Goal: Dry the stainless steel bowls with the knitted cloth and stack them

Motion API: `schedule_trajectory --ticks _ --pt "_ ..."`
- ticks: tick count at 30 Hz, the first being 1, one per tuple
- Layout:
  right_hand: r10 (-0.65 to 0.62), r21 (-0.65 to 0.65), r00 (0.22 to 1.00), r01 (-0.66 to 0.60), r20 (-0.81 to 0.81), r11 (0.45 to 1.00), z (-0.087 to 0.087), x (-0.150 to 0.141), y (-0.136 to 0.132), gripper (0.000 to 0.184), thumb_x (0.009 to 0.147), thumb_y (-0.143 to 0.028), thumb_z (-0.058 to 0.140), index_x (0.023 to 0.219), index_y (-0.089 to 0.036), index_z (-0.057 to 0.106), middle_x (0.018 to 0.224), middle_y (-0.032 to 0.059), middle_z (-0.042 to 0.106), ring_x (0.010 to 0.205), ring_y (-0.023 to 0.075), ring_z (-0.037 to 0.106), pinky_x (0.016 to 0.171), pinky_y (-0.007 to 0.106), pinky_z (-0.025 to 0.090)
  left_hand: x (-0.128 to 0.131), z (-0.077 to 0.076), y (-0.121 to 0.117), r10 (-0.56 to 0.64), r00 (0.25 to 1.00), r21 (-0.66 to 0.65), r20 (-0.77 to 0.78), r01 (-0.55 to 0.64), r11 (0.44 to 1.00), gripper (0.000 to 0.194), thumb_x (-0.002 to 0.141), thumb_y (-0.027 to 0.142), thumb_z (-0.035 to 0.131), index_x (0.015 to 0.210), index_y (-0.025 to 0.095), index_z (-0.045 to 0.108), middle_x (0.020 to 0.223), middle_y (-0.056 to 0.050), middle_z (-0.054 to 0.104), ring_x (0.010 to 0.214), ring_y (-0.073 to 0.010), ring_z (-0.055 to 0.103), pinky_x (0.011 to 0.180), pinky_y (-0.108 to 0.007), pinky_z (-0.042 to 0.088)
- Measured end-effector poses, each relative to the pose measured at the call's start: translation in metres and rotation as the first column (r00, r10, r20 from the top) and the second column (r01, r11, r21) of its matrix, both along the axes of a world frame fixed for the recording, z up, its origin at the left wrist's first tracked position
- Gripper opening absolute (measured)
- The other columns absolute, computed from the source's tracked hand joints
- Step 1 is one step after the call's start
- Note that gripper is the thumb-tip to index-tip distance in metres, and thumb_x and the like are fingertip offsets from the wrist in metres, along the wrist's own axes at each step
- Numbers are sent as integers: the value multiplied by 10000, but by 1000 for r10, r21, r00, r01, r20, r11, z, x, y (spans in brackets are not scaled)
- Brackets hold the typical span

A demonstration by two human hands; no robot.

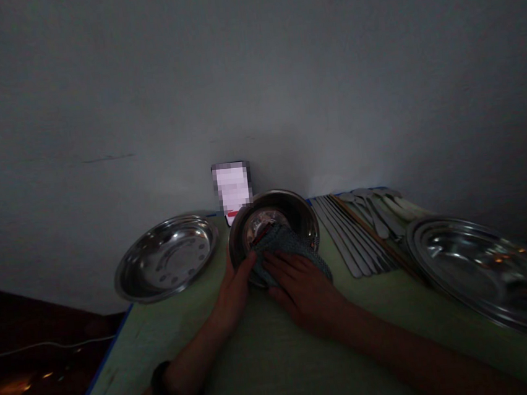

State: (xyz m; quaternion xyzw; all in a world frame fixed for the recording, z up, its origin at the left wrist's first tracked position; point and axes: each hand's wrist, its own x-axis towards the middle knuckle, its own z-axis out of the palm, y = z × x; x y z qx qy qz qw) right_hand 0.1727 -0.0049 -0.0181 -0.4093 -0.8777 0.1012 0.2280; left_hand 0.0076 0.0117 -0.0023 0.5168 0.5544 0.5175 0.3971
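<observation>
A steel bowl point(288, 210) stands tilted on its edge in the middle of the pale green table point(270, 358), its inside facing me. My left hand point(235, 287) grips the bowl's lower left rim, thumb on the edge. My right hand point(300, 284) presses a grey-blue cloth point(291, 241) against the bowl's inside and lower rim, fingers closed over the cloth.
A steel plate point(166, 256) lies to the left of the bowl. A bigger steel tray point(489, 272) sits at the right. Between them lie several knives and spoons point(364, 228) in a row. A small blurred card point(232, 188) leans on the white wall. Dark floor lies left.
</observation>
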Motion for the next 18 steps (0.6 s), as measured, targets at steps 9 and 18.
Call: schedule_trajectory --ticks 9,18 --pt "-2 8 1000 2 -12 1000 1 0 -1 499 967 -389 336 1406 -169 425 1469 54 427 1344 222 386 1101 437 341 -3 -6 2 -8 1000 0 24 8 1000 538 830 435 551 1329 246 482 1382 -49 537 1335 -252 412 1142 -402 262" --pt "2 -9 1000 -2 12 1000 1 0 0 515 971 -404 320 1410 -150 416 1478 49 413 1349 234 378 1111 431 324 -3 -10 3 -25 998 -19 50 26 999 584 834 453 546 1362 229 437 1426 -66 490 1340 -249 407 1140 -412 266"
